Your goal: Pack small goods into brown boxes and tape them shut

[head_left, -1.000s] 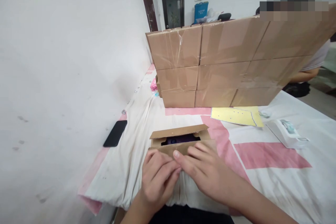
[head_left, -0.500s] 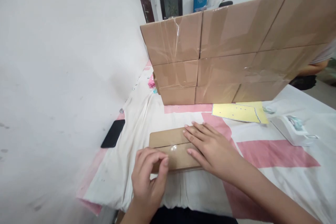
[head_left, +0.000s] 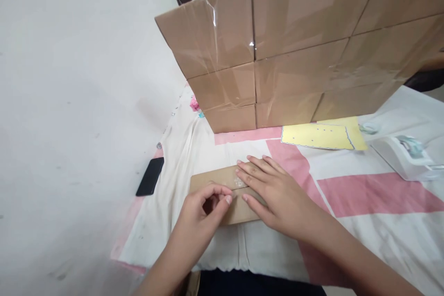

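Observation:
A small brown cardboard box point(head_left: 208, 179) lies flat on the cloth in front of me, with a seam running along its top. A shiny, wrinkled piece of clear tape point(head_left: 239, 180) crosses that seam. My left hand point(head_left: 208, 208) pinches the end of the tape between thumb and forefinger, just above the box top. Flat on the right part of the box rests my right hand point(head_left: 270, 189), fingers spread and pressing near the tape. It covers the right end of the box.
Behind the box stands a wall of taped cardboard boxes point(head_left: 287, 69). A black phone point(head_left: 150, 176) lies at left by the white wall. Yellow paper sheets point(head_left: 319, 135) and a white tape dispenser point(head_left: 402, 157) are at right on the pink and white cloth point(head_left: 374, 194).
My left hand has moved from the box's left front edge right and up to the seam, pinching by the tape. My right hand stays on the box. The view has tilted down.

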Motion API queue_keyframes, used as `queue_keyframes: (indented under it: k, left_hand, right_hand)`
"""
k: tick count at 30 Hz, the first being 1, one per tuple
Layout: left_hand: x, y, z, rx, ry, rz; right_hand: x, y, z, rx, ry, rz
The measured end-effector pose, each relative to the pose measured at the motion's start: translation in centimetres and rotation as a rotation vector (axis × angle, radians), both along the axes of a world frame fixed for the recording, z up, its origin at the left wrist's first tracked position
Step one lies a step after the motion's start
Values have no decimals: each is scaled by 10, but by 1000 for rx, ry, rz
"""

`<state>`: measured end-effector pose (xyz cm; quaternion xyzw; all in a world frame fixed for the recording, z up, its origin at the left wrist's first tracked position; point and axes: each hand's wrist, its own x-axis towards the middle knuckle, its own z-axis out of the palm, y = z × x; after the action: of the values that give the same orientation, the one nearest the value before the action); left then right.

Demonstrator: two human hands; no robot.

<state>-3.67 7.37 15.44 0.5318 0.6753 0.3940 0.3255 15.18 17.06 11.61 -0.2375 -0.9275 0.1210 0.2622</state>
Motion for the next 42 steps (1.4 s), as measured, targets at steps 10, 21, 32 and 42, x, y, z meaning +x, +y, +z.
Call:
queue_keyframes:
  k: [10, 21, 32, 42]
  left_hand:
    - [4, -3, 1, -77, -80, 6]
    - [-6, 24, 27, -194, 399, -282]
    - [-2, 41, 26, -227, 636, -369]
    - [-3, 40, 24, -201, 772, -375]
  right_hand:
    - [5, 1, 1, -65, 34, 12]
    - [7, 0, 3, -112, 35, 13]
    - [11, 2, 2, -115, 57, 13]
    - [8, -3, 0, -108, 25, 8]
